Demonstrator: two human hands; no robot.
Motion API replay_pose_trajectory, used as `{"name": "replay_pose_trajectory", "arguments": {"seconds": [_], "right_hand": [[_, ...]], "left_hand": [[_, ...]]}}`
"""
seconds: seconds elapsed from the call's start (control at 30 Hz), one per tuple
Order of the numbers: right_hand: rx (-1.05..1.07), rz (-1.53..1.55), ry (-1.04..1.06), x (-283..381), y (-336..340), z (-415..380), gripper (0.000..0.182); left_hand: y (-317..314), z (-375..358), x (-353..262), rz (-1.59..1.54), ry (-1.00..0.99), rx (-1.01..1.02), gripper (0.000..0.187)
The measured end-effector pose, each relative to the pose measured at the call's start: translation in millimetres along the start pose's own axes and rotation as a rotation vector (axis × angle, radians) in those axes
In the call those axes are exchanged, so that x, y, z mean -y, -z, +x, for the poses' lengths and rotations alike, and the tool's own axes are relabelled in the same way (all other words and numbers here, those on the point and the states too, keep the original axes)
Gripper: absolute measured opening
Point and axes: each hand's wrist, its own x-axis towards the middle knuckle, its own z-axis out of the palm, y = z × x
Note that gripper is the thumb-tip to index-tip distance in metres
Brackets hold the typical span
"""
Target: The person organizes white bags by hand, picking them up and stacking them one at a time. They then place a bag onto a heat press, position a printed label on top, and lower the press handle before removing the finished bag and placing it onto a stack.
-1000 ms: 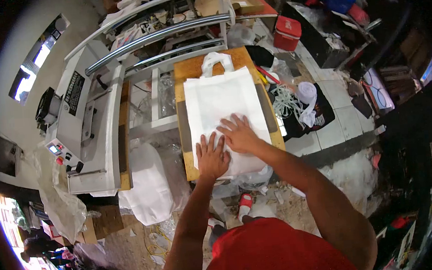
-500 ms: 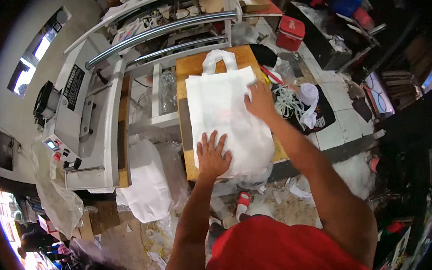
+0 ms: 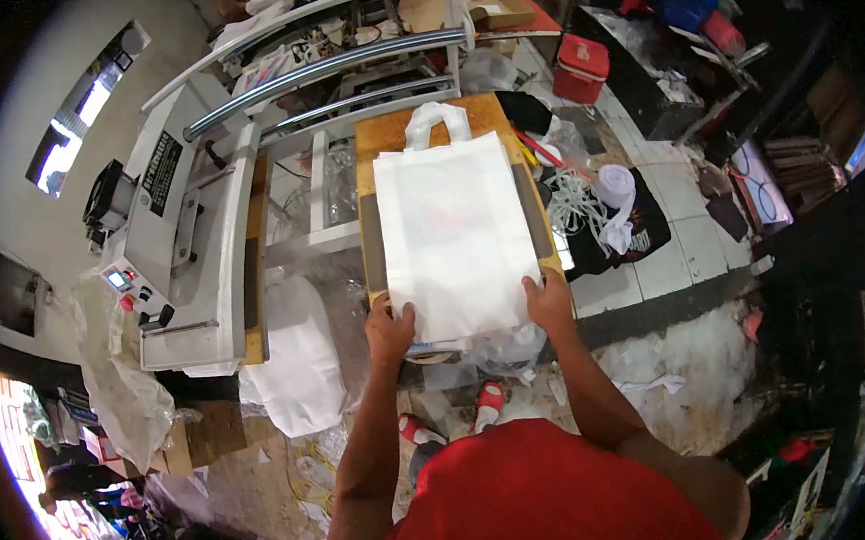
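Observation:
A white fabric tote bag point(image 3: 455, 233) lies flat on a wooden board point(image 3: 487, 116) with a dark pad, its loop handle pointing away from me. My left hand point(image 3: 390, 331) is closed at the bag's near left corner, thumb on top of the fabric. At the near right corner my right hand point(image 3: 550, 302) grips in the same way. The fingers of both hands curl down past the board's sides and are mostly hidden.
To the left stands a heat press point(image 3: 175, 238) with steel rails point(image 3: 328, 72) running behind the board. A white bundle point(image 3: 293, 360) sits below it. Right of the board are a white roll point(image 3: 615, 187), tangled strips point(image 3: 573, 205) and black cloth point(image 3: 645, 230). A red box point(image 3: 581, 67) stands farther back.
My left hand has moved from the middle of the bag to its near left corner. My right hand has come down from the upper right edge to the near right corner. The fabric looks flatter.

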Motion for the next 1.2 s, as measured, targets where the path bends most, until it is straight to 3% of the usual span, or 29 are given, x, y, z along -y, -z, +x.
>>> {"name": "replay_pose_trajectory", "arguments": {"seconds": [0.27,0.37,0.47,0.67,0.83,0.97,1.03,1.2], "right_hand": [[-0.123,-0.032,0.038,-18.7,-15.6,14.0,0.042],[0.024,0.157,-0.136,10.3,9.2,3.7,0.043],[-0.022,0.136,-0.059,3.6,3.1,2.5,0.043],[-0.012,0.21,-0.09,1.3,2.5,2.7,0.046],[-0.066,0.105,0.056,-12.5,-7.3,3.7,0.049],[-0.071,0.1,0.033,-6.5,-3.9,3.9,0.048],[-0.079,0.17,-0.04,-11.5,-7.1,7.9,0.044],[-0.089,0.24,-0.216,-36.7,-1.5,26.1,0.033]], "left_hand": [[-9.2,5.2,13.0,0.134,0.001,-0.061,0.052],[-13.1,8.9,38.9,0.108,-0.063,-0.05,0.05],[-10.6,9.6,27.6,0.175,-0.171,-0.098,0.047],[-7.9,7.2,16.4,0.182,-0.144,-0.083,0.043],[-7.4,5.1,13.1,0.165,-0.116,-0.11,0.043],[-10.3,7.9,19.5,0.176,-0.134,-0.151,0.045],[-9.4,11.1,21.2,0.053,-0.006,-0.139,0.05],[-1.3,12.2,-1.8,0.15,0.154,-0.064,0.057]]}}
